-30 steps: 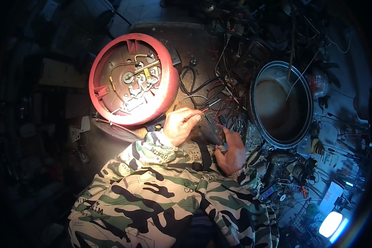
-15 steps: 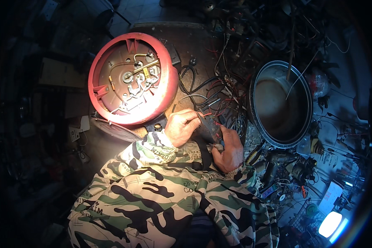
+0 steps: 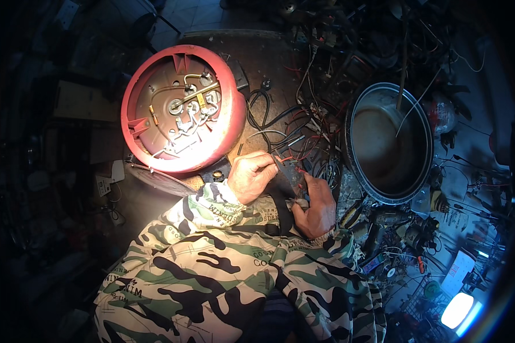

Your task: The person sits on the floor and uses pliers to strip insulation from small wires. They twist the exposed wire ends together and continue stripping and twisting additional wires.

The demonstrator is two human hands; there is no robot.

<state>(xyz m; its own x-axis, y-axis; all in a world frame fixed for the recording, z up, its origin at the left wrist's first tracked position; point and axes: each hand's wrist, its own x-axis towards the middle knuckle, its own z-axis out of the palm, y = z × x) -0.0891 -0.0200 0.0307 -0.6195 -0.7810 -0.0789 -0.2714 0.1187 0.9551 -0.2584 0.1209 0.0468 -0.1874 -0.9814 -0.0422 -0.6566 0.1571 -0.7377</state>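
My left hand (image 3: 250, 178) is closed in a pinch, thumb against forefinger. What it grips is too small to make out; a thin red wire (image 3: 285, 158) shows just past the fingertips. My right hand (image 3: 317, 210) is wrapped round a dark grey tapered tool (image 3: 292, 179), whose tip reaches to the left fingertips. Whether the tool is pliers or scissors I cannot tell. Left of my hands, a round red appliance housing (image 3: 241, 114) stands open toward me, with wires, terminals and a metal rod on its brown inner plate (image 3: 161, 108).
A deep dark metal pot (image 3: 356, 163) stands to the right, with a stick in it. Between pot and housing lie tangled cables (image 3: 269, 117) on the brown worktop (image 3: 229, 41). Tools and parts crowd the lower right, near a glowing lamp (image 3: 458, 310). Camouflage cloth covers my lap and arms.
Hardly anything differs. Both hands keep their grip and place, and the tool's tip stays at the left fingertips.
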